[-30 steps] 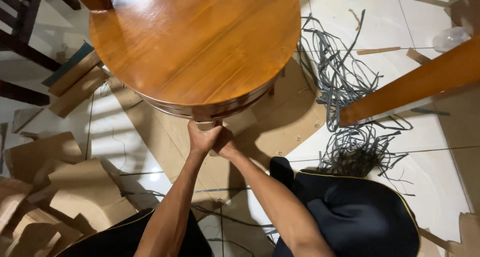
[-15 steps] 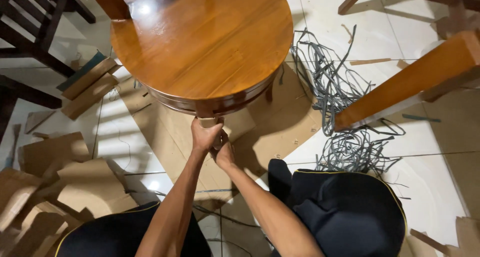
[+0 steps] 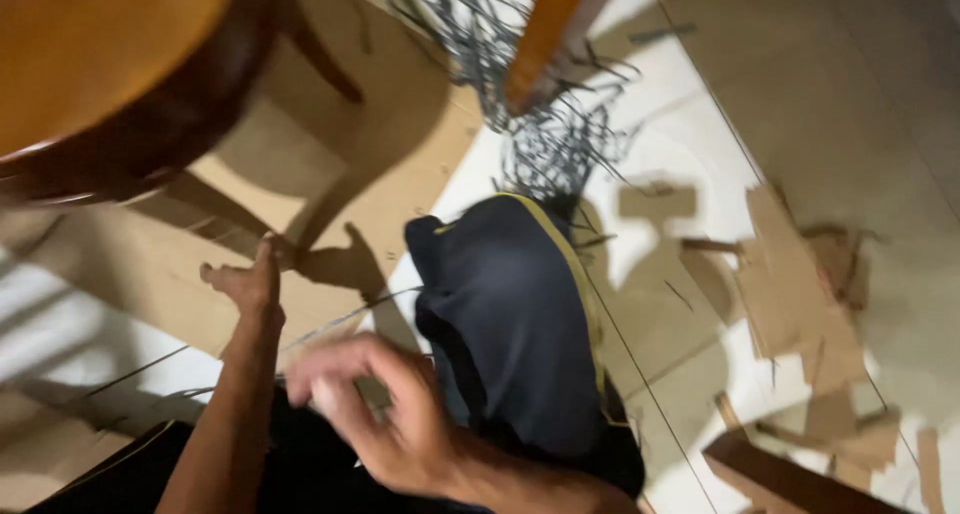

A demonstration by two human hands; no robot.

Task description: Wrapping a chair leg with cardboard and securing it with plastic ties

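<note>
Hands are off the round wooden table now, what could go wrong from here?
The round wooden table looks tilted and neither hand grips it: the left hand is open below its rim and the right hand is open and blurred, so it might tip. The tangle of grey strips and cardboard scraps on the floor could snag or trip a foot.

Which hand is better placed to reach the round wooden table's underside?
Probably the left. The left hand is stretched forward, open, close under the table edge above the cardboard sheet. The right hand is blurred, nearer the body beside the dark-clothed knee, farther from the table.
</note>
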